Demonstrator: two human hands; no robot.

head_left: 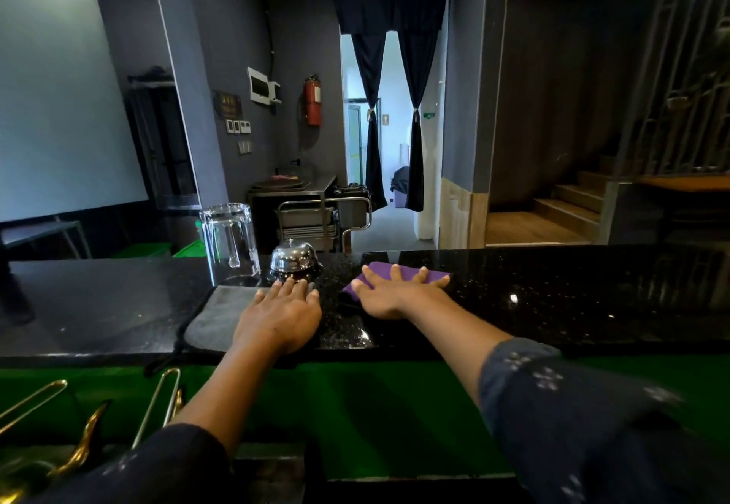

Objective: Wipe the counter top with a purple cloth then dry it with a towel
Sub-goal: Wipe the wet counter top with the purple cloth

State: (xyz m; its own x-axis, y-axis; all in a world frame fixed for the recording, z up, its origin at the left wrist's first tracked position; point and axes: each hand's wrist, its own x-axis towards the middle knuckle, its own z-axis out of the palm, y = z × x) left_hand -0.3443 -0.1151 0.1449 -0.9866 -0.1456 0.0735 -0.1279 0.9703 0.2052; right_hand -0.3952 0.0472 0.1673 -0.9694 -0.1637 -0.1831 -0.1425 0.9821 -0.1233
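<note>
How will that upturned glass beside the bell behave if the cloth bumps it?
The glass stands mouth down, tall for its base, so a high bump could tip it. It looks thick-walled, so probably heavy, yet breakable. The polished counter top may let it slide toward the bell.

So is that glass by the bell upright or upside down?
Upside down: the glass has its thick base on top and rim on the counter.

Surface (553, 298) layout
Cloth (399, 272) is laid right of towel (221, 318); bell (294, 260) and glass (229, 241) are set behind the towel.
</note>
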